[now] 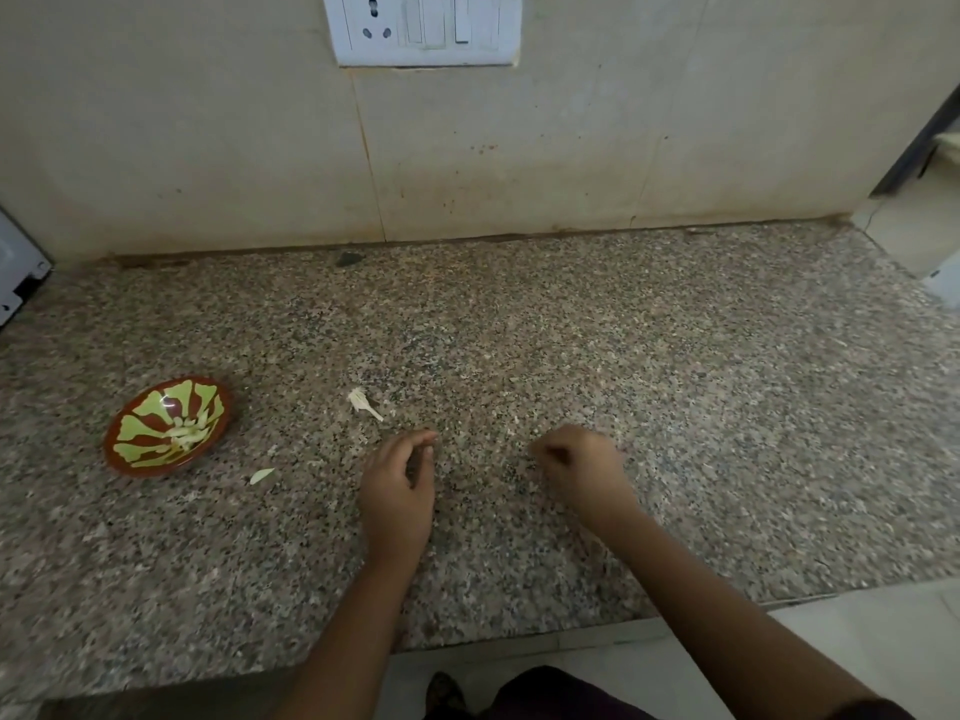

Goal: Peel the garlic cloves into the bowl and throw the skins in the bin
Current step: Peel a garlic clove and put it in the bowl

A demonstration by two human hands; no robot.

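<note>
So the bowl (136, 462) sat at the left of the granite counter (675, 407), red-brown with green blotches inside, and a little heap of pale peeled cloves (189, 433) lay in the bottom of it. A few skins were loose on the stone. A stalky white scrap (363, 401) lay up the middle, just beyond the left hand. A flat pale skin (261, 476) lay between the bowl and that hand, with a tiny fleck (271, 450) just above it.

Both hands were down at the counter near the front edge, a bit apart from each other, neither one touching the bowl. The left hand (400, 485) stood on its edge with the palm turned inward. Its fingers (423, 440) were curved over, with the tips close together near the stone. The hollow was all shadow, so I honestly couldn't tell if it had anything in there. The right hand (582, 470) was balled up tighter, knuckles up and fingers tucked in toward the thumb. It looked like a pinch, but no skin or clove showed in it, so I couldn't tell there either.

Behind all that was a stained tile wall with a white switch plate (426, 28) up top, and a dark chip (349, 259) at the back of the counter. The corner of some white appliance (15, 272) poked in at the far left.
</note>
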